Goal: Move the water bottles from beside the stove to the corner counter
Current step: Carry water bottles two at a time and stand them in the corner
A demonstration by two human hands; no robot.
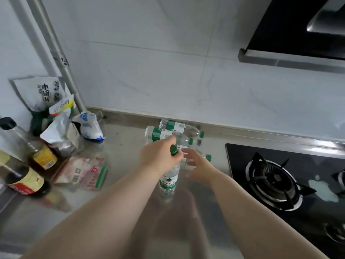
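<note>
My left hand (pixel 160 156) grips the neck of a clear water bottle (pixel 168 182) just below its green cap, holding it upright above the steel counter (pixel 123 144). Behind it, against the wall, lie several more green-labelled water bottles on their sides: one at the back (pixel 179 127), one in front of it (pixel 160 134), and one partly hidden under my right hand, its green cap (pixel 208 157) showing. My right hand (pixel 199 165) reaches over that bottle with fingers spread and holds nothing.
A black gas stove (pixel 280 180) fills the right side under a range hood (pixel 298 34). In the left corner stand sauce bottles (pixel 26 176), food bags (pixel 48 94) and a flat pink packet (pixel 82 172). A metal pipe (pixel 61 62) runs up the corner.
</note>
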